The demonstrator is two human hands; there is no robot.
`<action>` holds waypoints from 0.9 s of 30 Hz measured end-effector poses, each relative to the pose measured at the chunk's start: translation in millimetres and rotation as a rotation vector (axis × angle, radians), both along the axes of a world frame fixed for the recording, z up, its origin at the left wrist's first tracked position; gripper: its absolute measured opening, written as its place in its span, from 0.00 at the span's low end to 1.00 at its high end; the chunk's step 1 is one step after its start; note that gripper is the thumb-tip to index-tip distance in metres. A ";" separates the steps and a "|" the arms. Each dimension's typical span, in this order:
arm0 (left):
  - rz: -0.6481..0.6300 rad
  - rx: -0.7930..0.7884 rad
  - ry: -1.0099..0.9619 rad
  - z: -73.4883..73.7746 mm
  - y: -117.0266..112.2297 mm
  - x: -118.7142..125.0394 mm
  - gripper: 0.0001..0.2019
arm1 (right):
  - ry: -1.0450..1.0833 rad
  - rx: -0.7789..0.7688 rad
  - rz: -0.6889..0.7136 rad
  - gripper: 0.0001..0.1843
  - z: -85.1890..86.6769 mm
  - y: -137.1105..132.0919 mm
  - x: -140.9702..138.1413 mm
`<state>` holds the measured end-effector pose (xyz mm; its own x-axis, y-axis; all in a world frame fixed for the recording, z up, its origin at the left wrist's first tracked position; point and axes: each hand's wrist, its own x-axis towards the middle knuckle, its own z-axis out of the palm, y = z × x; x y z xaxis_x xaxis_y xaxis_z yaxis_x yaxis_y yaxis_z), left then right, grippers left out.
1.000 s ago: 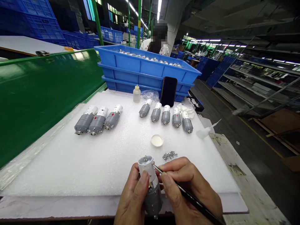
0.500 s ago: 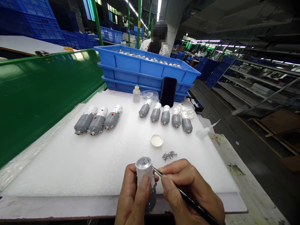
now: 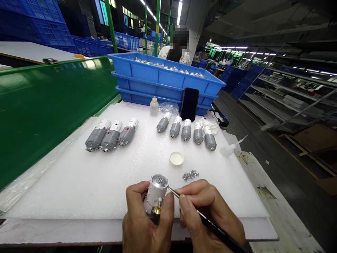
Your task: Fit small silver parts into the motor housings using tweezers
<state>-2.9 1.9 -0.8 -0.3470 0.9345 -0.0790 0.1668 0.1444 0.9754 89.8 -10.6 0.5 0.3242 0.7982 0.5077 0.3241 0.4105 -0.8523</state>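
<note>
My left hand is wrapped round a white-and-grey model spacecraft module, tilted with its round silver end up. A small gold cone shows on its side near my thumb. In my right hand I pinch black tweezers, their metal tip at the rim of the module's upper end. Whether the tip holds a tiny part is too small to tell. Just beyond lie a heap of tiny silver parts and a shallow white lid with pale contents.
Three similar modules lie at left, several smaller-looking ones at centre right. Behind stand a dropper bottle, a phone and stacked blue crates. A squeeze bottle lies right. A person sits beyond the crates.
My left hand has turned and tilted the module, bringing the gold cone into sight, and shifted slightly left. The tweezers' tip has followed along the rim.
</note>
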 end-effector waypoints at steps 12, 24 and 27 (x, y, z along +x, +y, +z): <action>0.014 0.014 0.142 -7.0 7.3 -6.8 0.13 | 0.169 -0.069 -0.185 0.12 -2.0 -2.4 -24.0; -0.148 0.075 0.213 -12.6 15.2 -19.2 0.12 | 0.197 -0.069 -0.199 0.12 -4.7 0.8 -26.9; -0.182 0.085 0.111 -11.7 17.2 -19.1 0.12 | 0.209 -0.068 -0.163 0.10 -8.6 2.2 -22.6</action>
